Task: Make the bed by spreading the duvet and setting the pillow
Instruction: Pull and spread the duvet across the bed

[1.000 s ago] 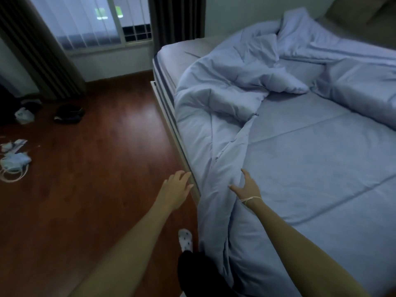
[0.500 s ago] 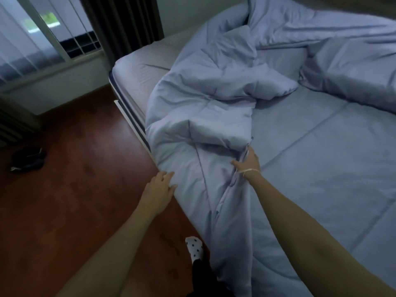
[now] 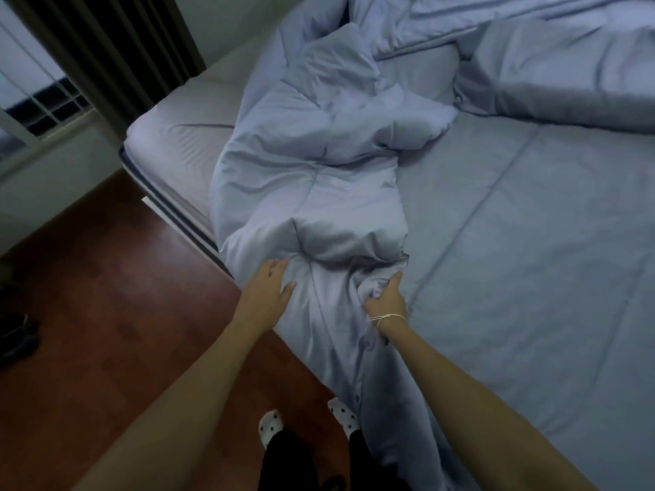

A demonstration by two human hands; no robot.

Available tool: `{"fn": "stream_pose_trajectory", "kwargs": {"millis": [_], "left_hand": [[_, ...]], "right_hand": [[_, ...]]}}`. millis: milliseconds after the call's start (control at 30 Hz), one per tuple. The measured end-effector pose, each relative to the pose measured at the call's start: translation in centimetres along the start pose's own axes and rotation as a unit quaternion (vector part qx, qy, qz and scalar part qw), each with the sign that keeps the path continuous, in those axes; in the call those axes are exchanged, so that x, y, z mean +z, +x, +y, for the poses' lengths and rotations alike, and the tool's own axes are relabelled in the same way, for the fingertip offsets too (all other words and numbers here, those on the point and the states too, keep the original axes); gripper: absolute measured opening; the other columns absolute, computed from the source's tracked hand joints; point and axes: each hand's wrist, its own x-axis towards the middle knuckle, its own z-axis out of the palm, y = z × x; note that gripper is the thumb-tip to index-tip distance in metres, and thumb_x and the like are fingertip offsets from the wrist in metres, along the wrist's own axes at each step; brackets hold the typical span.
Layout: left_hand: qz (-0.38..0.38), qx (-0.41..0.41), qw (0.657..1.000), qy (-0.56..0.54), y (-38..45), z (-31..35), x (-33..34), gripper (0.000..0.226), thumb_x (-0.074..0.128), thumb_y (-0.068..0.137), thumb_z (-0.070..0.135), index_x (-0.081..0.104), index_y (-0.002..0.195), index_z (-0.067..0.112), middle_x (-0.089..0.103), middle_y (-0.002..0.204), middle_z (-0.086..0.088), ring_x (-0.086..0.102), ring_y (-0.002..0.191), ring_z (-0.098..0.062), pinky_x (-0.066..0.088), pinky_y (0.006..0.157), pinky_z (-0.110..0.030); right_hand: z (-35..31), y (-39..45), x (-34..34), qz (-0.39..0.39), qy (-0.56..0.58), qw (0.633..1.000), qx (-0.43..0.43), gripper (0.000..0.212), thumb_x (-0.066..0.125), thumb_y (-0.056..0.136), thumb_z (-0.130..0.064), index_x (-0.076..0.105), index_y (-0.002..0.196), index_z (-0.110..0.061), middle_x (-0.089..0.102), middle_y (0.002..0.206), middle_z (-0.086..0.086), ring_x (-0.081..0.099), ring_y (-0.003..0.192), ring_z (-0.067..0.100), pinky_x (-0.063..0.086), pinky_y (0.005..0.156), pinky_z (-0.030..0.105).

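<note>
A pale blue duvet (image 3: pixel 312 178) lies bunched in a long crumpled heap along the left side of the bed (image 3: pixel 531 242), one end hanging over the bed's near edge toward the floor. My right hand (image 3: pixel 384 295) grips a fold of the duvet near the bed edge, fingers curled into the cloth. My left hand (image 3: pixel 271 287) rests on the duvet just to the left, fingers spread and relaxed. A pillow (image 3: pixel 567 72) in the same blue lies at the upper right of the bed.
Dark red wooden floor (image 3: pixel 106 313) lies left of the bed. A dark curtain (image 3: pixel 117 47) and a window (image 3: pixel 42 108) are at the upper left. Dark shoes (image 3: pixel 14 338) lie at the far left. My socked feet (image 3: pixel 271 425) stand by the bed edge.
I have stepped closer to the bed. My right hand has closed on a fold of the duvet, and my left hand has moved right from the bed's side onto the duvet.
</note>
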Motion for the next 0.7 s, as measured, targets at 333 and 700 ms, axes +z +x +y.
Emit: {"fn": "stream_pose_trajectory", "kwargs": {"millis": [333, 700], "left_hand": [[-0.035, 0.079, 0.995, 0.052, 3.2, 2.9, 0.6, 0.059, 0.044, 0.097, 0.039, 0.023, 0.148, 0.019, 0.023, 0.154, -0.012, 0.032, 0.136, -0.033, 0.032, 0.107, -0.047], [-0.084, 0.061, 0.990, 0.094, -1.7, -7.2, -0.9, 0.061, 0.046, 0.095, 0.042, 0.025, 0.148, 0.020, 0.022, 0.154, -0.013, 0.034, 0.135, -0.036, 0.032, 0.107, -0.048]], "right_hand": [[1.7, -6.8, -0.2, -0.311, -0.115, 0.943, -0.006, 0.013, 0.063, 0.066, -0.022, 0.062, 0.078, -0.018, 0.056, 0.081, -0.003, 0.047, 0.080, 0.015, 0.042, 0.071, 0.026], [0.3, -6.7, 3.7, -0.113, -0.038, 0.993, -0.015, 0.029, 0.063, 0.085, -0.021, 0.066, 0.112, -0.009, 0.067, 0.111, 0.013, 0.061, 0.098, 0.024, 0.045, 0.084, 0.025]]}}
